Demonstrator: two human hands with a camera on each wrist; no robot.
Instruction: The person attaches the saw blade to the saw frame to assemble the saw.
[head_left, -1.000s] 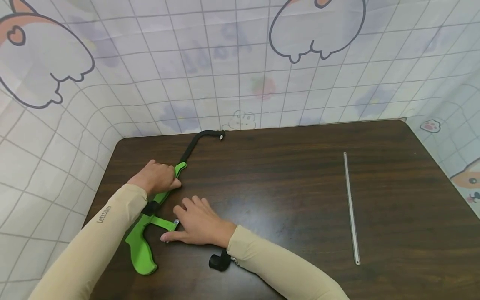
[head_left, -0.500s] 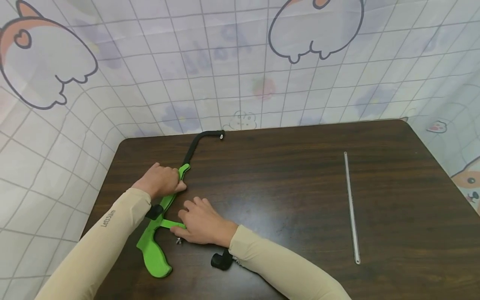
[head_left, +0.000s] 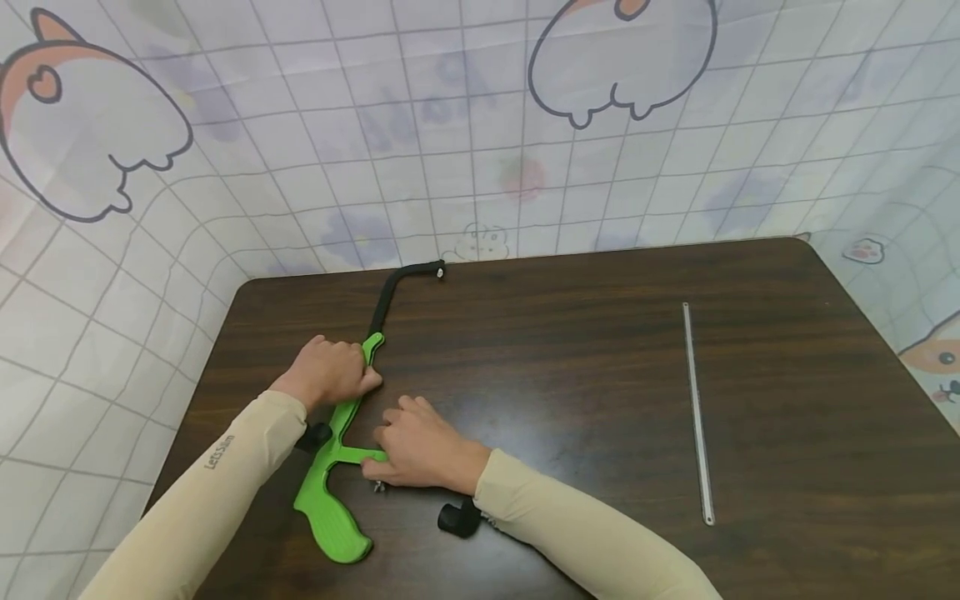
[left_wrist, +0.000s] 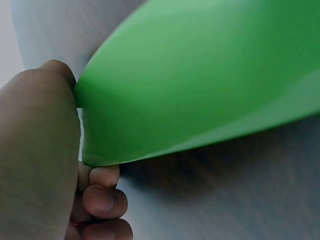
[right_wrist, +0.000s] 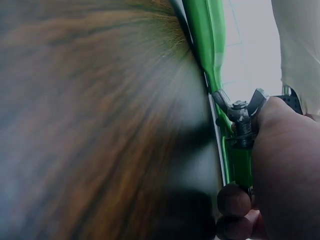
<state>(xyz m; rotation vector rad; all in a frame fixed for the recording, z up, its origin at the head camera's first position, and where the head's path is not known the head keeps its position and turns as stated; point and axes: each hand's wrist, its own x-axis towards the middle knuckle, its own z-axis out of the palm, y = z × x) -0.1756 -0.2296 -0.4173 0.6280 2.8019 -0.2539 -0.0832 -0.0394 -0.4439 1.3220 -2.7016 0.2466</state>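
Note:
A hacksaw frame [head_left: 341, 454] with a green handle and a black bow [head_left: 386, 296] lies flat on the dark wooden table [head_left: 570, 350], with no blade in it. My left hand [head_left: 352, 375] grips the green top bar near where the black bow begins; in the left wrist view its fingers [left_wrist: 102, 195] curl under the green frame [left_wrist: 200, 85]. My right hand [head_left: 386, 454] holds the end of the green cross arm. In the right wrist view, its thumb touches the metal wing nut [right_wrist: 240, 107] on the green arm [right_wrist: 240, 160].
A loose saw blade [head_left: 695, 412] lies lengthwise on the right side of the table, well away from both hands. A checked cloth with cartoon prints [head_left: 480, 125] walls in the table at the back and sides. A black wrist mount [head_left: 459, 518] sits under my right forearm.
The frame has slid to the right with its handle swinging right. My right hand, earlier flat beside the cross arm, now curls on its end. My left hand kept its grip.

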